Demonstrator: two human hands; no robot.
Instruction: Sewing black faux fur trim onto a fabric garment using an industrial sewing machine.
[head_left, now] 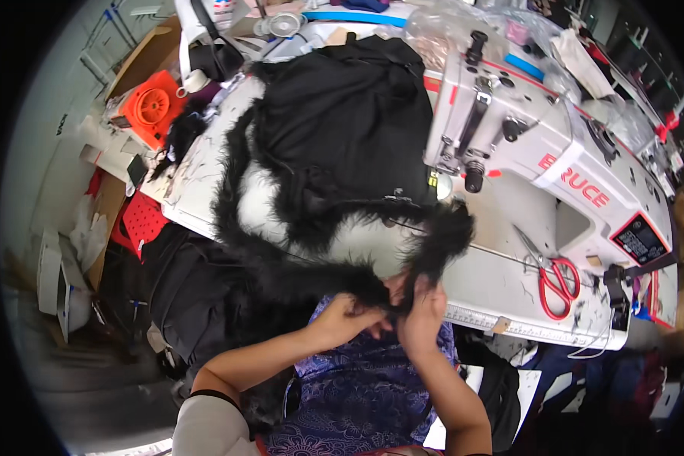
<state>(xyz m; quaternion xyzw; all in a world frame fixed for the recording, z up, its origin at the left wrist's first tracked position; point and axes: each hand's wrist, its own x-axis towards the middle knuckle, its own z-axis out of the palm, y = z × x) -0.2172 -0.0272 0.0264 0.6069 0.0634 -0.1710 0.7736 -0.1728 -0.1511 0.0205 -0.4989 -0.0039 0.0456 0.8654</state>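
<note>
My left hand (pixel 351 319) grips a long strip of black fluffy fur trim (pixel 334 281) near the front edge of the white sewing table (pixel 479 283). My right hand (pixel 424 315), close beside it, holds another stretch of the trim where it bends downward; some of the fingers are hidden in the fur. The trim loops back over the table to a black fabric garment (pixel 346 114) spread left of the white sewing machine (pixel 562 167). Below my hands is purple patterned cloth (pixel 357 403).
Red-handled scissors (pixel 558 289) lie at the right front, near a ruler strip (pixel 471 323). An orange fan-like item (pixel 150 106) sits at back left among scraps. Black fabric (pixel 186 300) hangs at left. Bags and clutter (pixel 433 30) line the back.
</note>
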